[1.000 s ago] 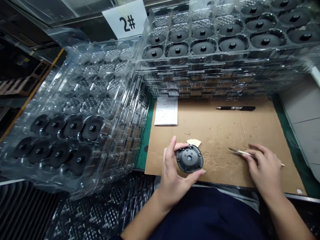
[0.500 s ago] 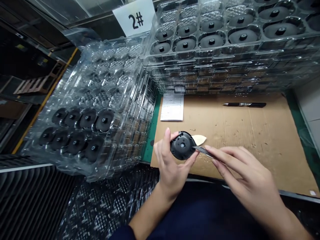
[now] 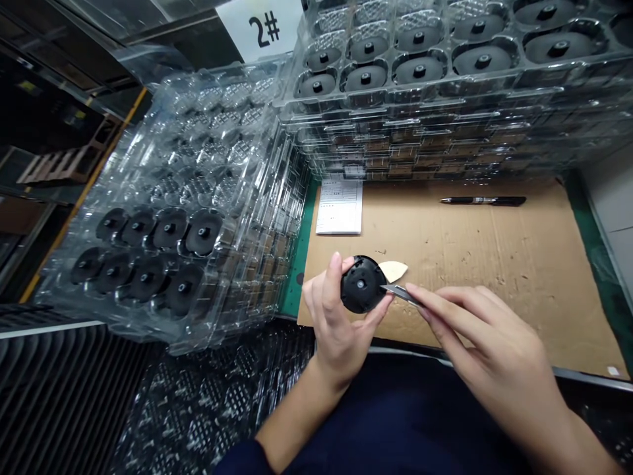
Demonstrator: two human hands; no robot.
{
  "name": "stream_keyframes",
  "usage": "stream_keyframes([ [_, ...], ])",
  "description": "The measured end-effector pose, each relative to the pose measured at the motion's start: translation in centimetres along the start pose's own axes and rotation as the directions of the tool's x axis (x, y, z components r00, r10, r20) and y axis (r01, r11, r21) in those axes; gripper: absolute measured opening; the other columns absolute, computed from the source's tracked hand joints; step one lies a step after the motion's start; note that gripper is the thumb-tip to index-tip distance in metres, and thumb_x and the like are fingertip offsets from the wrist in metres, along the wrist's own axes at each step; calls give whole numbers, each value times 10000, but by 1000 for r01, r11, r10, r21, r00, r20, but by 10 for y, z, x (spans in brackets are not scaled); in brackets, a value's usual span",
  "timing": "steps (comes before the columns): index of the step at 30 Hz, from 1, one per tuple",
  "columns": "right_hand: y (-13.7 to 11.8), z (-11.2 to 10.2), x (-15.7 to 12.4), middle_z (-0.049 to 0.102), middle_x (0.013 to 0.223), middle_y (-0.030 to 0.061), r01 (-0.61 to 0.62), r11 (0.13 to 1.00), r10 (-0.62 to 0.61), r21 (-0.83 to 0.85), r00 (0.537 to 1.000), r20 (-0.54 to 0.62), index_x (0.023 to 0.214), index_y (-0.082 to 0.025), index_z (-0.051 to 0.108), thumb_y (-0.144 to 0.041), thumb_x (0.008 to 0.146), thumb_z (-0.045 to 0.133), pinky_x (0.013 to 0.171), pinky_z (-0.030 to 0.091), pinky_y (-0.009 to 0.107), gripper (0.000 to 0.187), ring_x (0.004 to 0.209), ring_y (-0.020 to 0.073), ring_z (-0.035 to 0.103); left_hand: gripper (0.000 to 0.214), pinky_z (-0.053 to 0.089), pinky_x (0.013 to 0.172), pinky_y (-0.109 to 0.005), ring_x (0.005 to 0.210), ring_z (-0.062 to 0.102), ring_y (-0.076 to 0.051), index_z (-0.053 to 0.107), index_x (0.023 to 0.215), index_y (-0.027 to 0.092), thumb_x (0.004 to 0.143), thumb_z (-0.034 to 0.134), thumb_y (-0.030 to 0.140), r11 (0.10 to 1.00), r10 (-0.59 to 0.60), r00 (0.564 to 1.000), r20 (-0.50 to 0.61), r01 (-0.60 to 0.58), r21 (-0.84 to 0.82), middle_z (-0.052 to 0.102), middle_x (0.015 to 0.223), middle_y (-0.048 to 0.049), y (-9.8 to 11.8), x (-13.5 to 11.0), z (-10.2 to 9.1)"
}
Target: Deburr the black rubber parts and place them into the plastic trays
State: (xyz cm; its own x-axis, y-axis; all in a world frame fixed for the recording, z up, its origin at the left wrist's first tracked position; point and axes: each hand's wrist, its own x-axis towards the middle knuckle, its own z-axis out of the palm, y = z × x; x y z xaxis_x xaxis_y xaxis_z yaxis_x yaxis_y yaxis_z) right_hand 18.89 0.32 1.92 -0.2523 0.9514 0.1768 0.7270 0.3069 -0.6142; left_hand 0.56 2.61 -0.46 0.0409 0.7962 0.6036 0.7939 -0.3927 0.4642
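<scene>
Head view looks down first on the left hand (image 3: pixel 336 326), which grasps a black round plastic part (image 3: pixel 362 284) at its edge with thumb and fingers, just above the near side of a cardboard sheet (image 3: pixel 494 264). The right hand (image 3: pixel 487 349) pinches a slim hobby knife (image 3: pixel 401 295) like a pen, and the blade tip is at the rim of that part. Just behind the part, on the sheet, lies a pointed cream scrap (image 3: pixel 393 270). Farther on the sheet are a printed paper form (image 3: pixel 339 208) and a black pen (image 3: pixel 483 201). Beyond the sheet stand stacked clear plastic trays (image 3: pixel 420 105) holding more black parts (image 3: pixel 419 69), a second tilted stack (image 3: pixel 262 198) to the left, and a white "2#" sign (image 3: pixel 262 30).
</scene>
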Motion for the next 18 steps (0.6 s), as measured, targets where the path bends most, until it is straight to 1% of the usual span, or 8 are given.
stream_keyframes([
  [4, 0, 0, -1, 586, 935, -6, -13, 1000, 13, -17, 1000, 12, 1289, -321, 497, -169, 879, 542, 741, 411, 235, 439, 838, 103, 506, 1037, 418, 902, -386, 978, 542, -229, 190, 1428, 140, 607, 810, 264, 999, 29, 1000, -7, -29, 35, 601, 1109, -135, 0, 0, 0],
  [7, -2, -4, -2, 586, 936, -5, -7, 1000, 8, -24, 999, 37, 1295, -313, 490, -177, 886, 533, 740, 409, 230, 433, 830, 101, 506, 1029, 413, 893, -381, 971, 542, -227, 183, 1431, 154, 618, 804, 267, 999, 25, 1000, 2, -25, 47, 608, 1113, -136, 1, -1, -1],
  [10, -4, -11, -3, 581, 945, -2, 51, 996, -60, 74, 992, 113, 1274, -300, 512, -193, 896, 517, 735, 412, 203, 392, 845, 90, 516, 1019, 415, 889, -380, 971, 537, -228, 185, 1431, 174, 627, 798, 294, 999, 1, 1000, 12, -1, 35, 605, 1114, -128, 1, -1, -1],
  [11, -2, -13, -4, 582, 952, -2, 56, 993, -68, 101, 991, 117, 1267, -301, 517, -198, 898, 514, 737, 412, 195, 384, 857, 88, 520, 1013, 414, 894, -384, 974, 535, -229, 185, 1431, 177, 631, 794, 305, 1000, -8, 1000, 14, 7, 30, 604, 1113, -126, 0, -2, 0],
  [12, 0, -15, -5, 585, 964, -4, 43, 993, -54, 108, 993, 103, 1261, -306, 521, -203, 897, 515, 743, 413, 194, 379, 871, 88, 526, 1008, 414, 900, -389, 977, 533, -229, 184, 1430, 179, 636, 790, 314, 1000, -14, 1000, 14, 14, 28, 603, 1111, -124, 0, -2, 0],
  [14, 11, -15, -6, 600, 983, -13, -36, 998, 35, 58, 999, 17, 1239, -324, 538, -226, 891, 525, 764, 412, 208, 362, 889, 97, 542, 1009, 415, 912, -402, 982, 534, -230, 181, 1429, 182, 635, 789, 319, 1000, -23, 1000, 17, 23, 17, 600, 1112, -123, -1, -2, 1],
  [16, 28, -11, -5, 621, 995, -22, -131, 991, 131, -2, 990, -54, 1195, -334, 571, -269, 885, 531, 791, 413, 234, 320, 901, 114, 564, 1029, 416, 922, -410, 990, 535, -230, 179, 1428, 180, 618, 801, 305, 1000, -30, 999, 22, 31, -7, 592, 1116, -126, -2, -2, 1],
  [18, 51, -7, -4, 640, 1003, -25, -220, 974, 214, -58, 972, -92, 1140, -327, 606, -313, 880, 522, 794, 418, 254, 274, 915, 137, 586, 1061, 410, 937, -417, 1014, 533, -235, 168, 1428, 170, 597, 815, 299, 997, -49, 999, 23, 50, -53, 580, 1130, -134, -2, -1, 0],
])
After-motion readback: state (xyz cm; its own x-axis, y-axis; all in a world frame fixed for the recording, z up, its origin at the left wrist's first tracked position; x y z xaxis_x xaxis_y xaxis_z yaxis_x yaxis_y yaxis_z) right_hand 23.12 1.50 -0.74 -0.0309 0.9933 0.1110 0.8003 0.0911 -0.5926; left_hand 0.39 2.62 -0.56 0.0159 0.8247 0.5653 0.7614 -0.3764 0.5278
